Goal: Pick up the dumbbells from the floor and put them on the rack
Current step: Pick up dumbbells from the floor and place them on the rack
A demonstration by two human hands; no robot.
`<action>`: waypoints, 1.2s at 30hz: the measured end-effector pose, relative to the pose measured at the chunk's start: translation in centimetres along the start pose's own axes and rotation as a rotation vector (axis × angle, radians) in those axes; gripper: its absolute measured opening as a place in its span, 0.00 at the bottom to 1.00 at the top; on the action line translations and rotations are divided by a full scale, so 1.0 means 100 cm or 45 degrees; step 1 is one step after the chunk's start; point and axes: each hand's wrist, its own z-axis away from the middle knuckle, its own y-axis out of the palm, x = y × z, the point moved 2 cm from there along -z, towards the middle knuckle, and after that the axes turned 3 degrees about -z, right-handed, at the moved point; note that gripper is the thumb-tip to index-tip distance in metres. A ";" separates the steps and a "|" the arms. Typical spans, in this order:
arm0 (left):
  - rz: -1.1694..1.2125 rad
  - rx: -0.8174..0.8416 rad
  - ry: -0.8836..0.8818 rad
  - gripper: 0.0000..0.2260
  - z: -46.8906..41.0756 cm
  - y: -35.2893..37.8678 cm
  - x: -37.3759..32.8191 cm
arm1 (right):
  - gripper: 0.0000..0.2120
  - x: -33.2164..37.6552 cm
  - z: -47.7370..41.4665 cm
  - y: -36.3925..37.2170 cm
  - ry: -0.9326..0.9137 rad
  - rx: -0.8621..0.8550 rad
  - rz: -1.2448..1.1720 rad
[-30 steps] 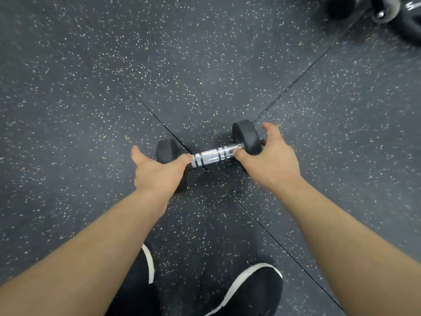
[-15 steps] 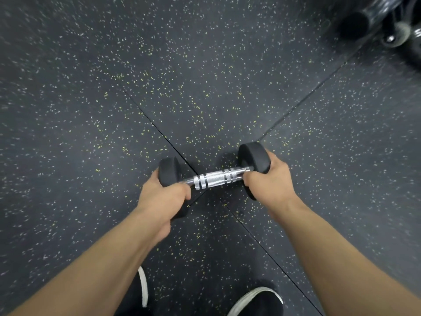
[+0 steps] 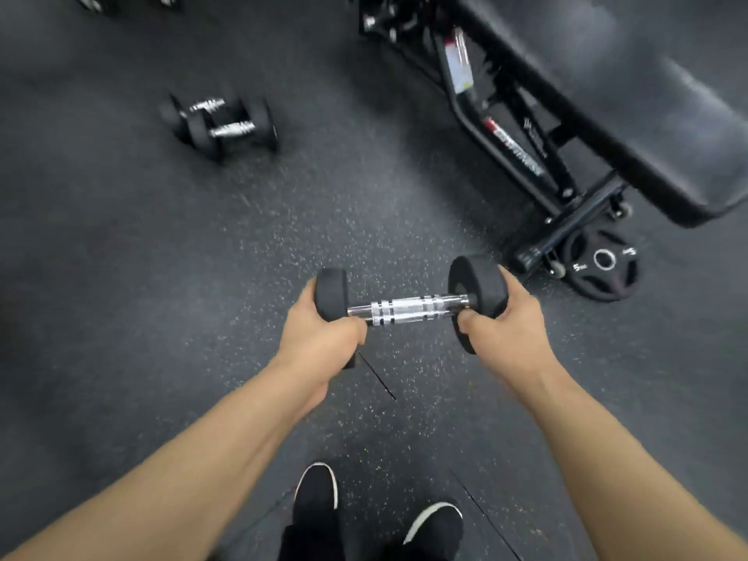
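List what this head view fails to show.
- Rack: nowhere in the head view.
- Pair of black dumbbells with chrome handles on the floor: motion-blurred, markings unreadable.
- Black padded bench: cut off by the right edge.
- Held black dumbbell: weight marking not visible.

Dark rubber floor [image 3: 141, 297] with small white and yellow specks is filling most of the view, and thin seams are running between its tiles. At the upper right a black padded bench [image 3: 631, 99] is standing on a black metal frame [image 3: 522, 155] with small wheels. A black weight plate [image 3: 603, 263] marked 5 is lying flat on the floor, just beside the frame's foot. Light is looking even and soft.
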 end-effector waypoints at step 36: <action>0.452 -0.880 1.523 0.39 0.278 -0.415 -0.611 | 0.27 0.826 0.151 0.006 -1.711 0.023 -0.623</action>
